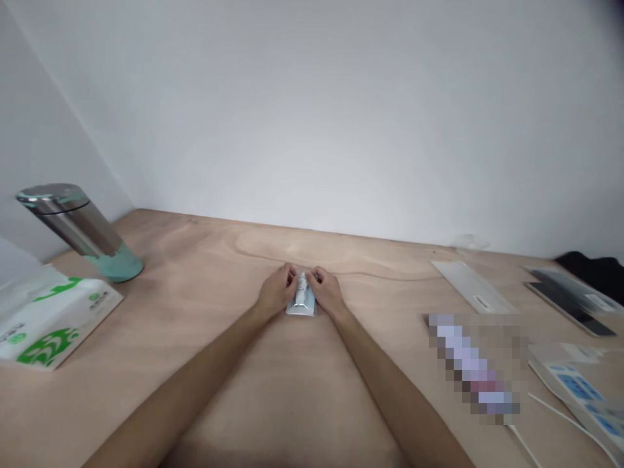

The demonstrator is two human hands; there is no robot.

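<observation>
A small clear plastic bag [303, 307] lies on the wooden table, with a white item inside that I cannot make out exactly. My left hand [279, 289] pinches the bag's left side near its far end. On the opposite side, my right hand [327, 289] grips the bag with its thumb on top and the fingers curled. Both hands rest close together at the table's middle, and their fingertips are partly hidden.
To the left stand a steel and mint-green tumbler [88, 227] and a white-green tissue pack [63, 325]. On the right lie a flat translucent sleeve [472, 286], a dark phone-like slab [568, 307], a blurred-out device [472, 367] with a white cable [524, 445], and blue-printed packaging [580, 390]. A white wall borders the table's back.
</observation>
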